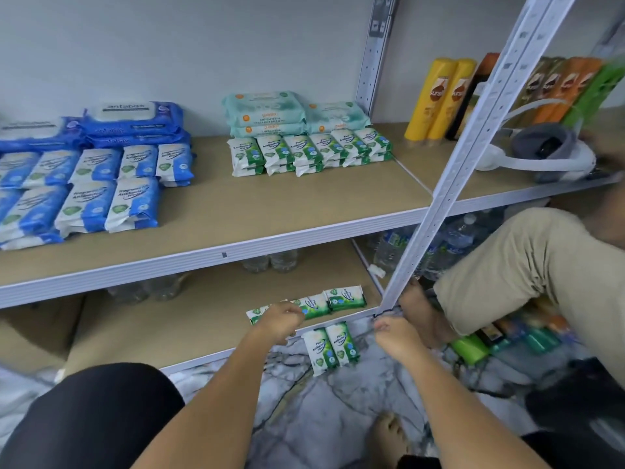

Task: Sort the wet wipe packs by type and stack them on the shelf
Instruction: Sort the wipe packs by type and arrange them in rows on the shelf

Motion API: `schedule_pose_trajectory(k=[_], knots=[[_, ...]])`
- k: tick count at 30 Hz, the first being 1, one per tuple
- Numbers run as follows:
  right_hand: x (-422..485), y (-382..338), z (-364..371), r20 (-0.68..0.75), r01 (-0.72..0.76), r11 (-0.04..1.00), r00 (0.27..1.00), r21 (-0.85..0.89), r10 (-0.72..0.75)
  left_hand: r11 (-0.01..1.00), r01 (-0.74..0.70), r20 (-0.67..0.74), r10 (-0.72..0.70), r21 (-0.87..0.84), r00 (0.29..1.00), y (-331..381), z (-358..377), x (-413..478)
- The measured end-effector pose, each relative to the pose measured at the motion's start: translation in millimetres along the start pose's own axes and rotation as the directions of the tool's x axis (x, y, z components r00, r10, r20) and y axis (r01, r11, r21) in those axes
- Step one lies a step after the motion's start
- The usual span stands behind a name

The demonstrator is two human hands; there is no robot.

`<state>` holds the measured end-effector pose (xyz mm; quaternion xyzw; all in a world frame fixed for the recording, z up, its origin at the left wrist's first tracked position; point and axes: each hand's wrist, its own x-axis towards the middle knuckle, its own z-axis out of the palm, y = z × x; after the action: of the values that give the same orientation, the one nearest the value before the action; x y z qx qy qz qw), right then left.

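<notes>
**Green packs low in the frame, waiting to go up**

The left hand (282,319), at lower centre, lies on the left end of a short row of green packs (326,301) along the front of the lower shelf (189,319). Its fingers are curled down over the end pack, and it seems to grip it. The right hand (395,336), just right of centre, is curled beside the foot of the post (449,184). I cannot tell whether it holds anything.

Two more green packs, the floor pair (331,346), lie side by side on the floor (321,418) between the hands, just below the shelf edge.

Their kind is already gathered as the green stack (309,152) at upper centre on the upper shelf (270,204), in front of the teal packs (270,110). The blue packs (101,194) fill the left of that shelf.

These are small soft film pouches. They are probably light and squashy, with a slick wrapper that can slide against its neighbours. Each is best taken across its short width, thumb on one long side and fingers on the other, rather than by the crimped ends, which would fold. Two or three could likely be pinched together, but a loose bundle may fan out. Set flat and square on the green stack, they should settle without rolling.
</notes>
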<state>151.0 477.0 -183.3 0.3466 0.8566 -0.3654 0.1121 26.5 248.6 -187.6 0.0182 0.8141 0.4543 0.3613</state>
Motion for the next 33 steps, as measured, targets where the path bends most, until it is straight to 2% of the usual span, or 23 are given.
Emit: schedule_pose_trajectory(k=[4, 11, 15, 19, 22, 25, 29, 33], knots=[[26.5, 11.2, 18.7, 0.093, -0.011, 0.996, 0.995, -0.083, 0.019, 0.996, 0.089, 0.027, -0.088, -0.026, 0.996, -27.4, 13.2, 33.4], [94.5, 35.5, 62.8, 0.149, -0.08, 0.995, 0.985, -0.064, 0.089, 0.931, 0.349, 0.09, -0.34, -0.109, 0.936, -79.3, 42.4, 90.2], [130.2, 49.0, 90.2, 0.116, -0.115, 0.992, 0.986, -0.043, 0.119, 0.901, 0.414, 0.11, -0.402, -0.133, 0.909, -108.6, 61.6, 122.4], [157.1, 59.3, 114.3, 0.13, -0.17, 0.985, 0.977, -0.013, 0.171, 0.89, 0.427, 0.081, -0.419, -0.161, 0.904, -134.1, 90.9, 146.1], [167.1, 70.6, 133.1, 0.152, -0.213, 0.977, 0.966, 0.011, 0.209, 0.914, 0.362, 0.04, -0.361, -0.185, 0.932, -141.4, 112.7, 156.1], [174.4, 80.9, 148.5, 0.192, -0.258, 0.965, 0.951, 0.055, 0.244, 0.947, 0.292, -0.036, -0.299, -0.131, 0.954, -142.7, 128.8, 166.8], [183.9, 89.9, 165.5, 0.176, -0.328, 0.936, 0.936, 0.131, 0.303, 0.943, 0.293, -0.1, -0.31, -0.158, 0.945, -141.6, 140.0, 176.4], [176.6, 86.9, 172.0, 0.191, -0.435, 0.87, 0.898, 0.233, 0.397, 0.939, 0.307, -0.064, -0.319, -0.155, 0.945, -143.8, 140.3, 178.2]])
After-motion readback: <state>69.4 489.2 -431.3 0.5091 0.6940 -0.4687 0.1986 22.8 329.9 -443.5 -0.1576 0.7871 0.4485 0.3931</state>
